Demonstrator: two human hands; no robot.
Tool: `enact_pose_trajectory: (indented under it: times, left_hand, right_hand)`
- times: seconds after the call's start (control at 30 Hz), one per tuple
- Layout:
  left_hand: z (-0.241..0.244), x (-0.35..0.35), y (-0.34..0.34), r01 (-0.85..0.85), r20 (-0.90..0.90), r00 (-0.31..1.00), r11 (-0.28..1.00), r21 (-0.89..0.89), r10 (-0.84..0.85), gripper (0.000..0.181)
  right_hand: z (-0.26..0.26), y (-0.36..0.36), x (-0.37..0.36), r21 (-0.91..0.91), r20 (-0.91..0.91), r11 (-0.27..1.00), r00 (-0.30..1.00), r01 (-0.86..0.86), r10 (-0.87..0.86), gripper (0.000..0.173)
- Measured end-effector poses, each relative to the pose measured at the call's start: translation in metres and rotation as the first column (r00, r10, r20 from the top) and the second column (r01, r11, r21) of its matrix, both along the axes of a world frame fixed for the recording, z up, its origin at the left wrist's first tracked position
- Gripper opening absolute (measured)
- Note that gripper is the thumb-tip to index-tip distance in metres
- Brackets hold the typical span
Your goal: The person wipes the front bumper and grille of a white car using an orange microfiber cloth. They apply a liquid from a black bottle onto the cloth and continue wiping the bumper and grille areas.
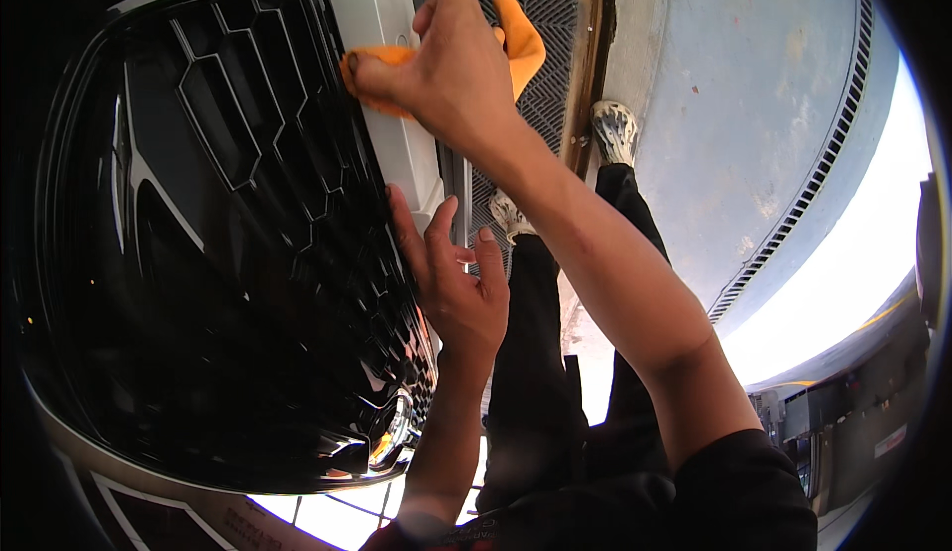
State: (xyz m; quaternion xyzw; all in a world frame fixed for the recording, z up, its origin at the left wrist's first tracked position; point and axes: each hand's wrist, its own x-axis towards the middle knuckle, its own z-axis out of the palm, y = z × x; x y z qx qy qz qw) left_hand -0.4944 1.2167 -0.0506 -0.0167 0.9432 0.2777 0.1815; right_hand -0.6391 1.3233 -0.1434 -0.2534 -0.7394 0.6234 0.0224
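Observation:
A glossy black car front with a honeycomb-pattern grille (223,116) fills the left of the head view. Beside it runs a pale bumper panel (407,157). An orange cloth (387,105) is pinched by my right hand (454,67), its thumb pressing the cloth at the seam between grille and panel. More orange cloth hangs out past the far side of this hand. Lower down, my left hand (461,283) has its fingers spread and holds nothing; one fingertip rests at the grille's edge. A chrome-edged lamp or trim piece (398,432) shows near the bottom of the car front.
A dark ribbed floor mat (547,52) lies beside the bumper, bordered by a brownish metal edge (585,67). My patterned shoes (616,131) stand on either side of that edge. Grey floor (732,90) with a slotted drain grate (811,201) stretches to the right.

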Motion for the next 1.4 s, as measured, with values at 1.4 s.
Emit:
enact_pose_trajectory:
  times: [1.4]
  left_hand:
    - [0.002,0.209,-0.025,-0.559,0.148,0.739,0.476,0.679,0.657,0.044]
  right_hand:
    - [0.099,0.003,0.254,-0.655,0.085,0.519,0.629,-0.550,0.773,0.031]
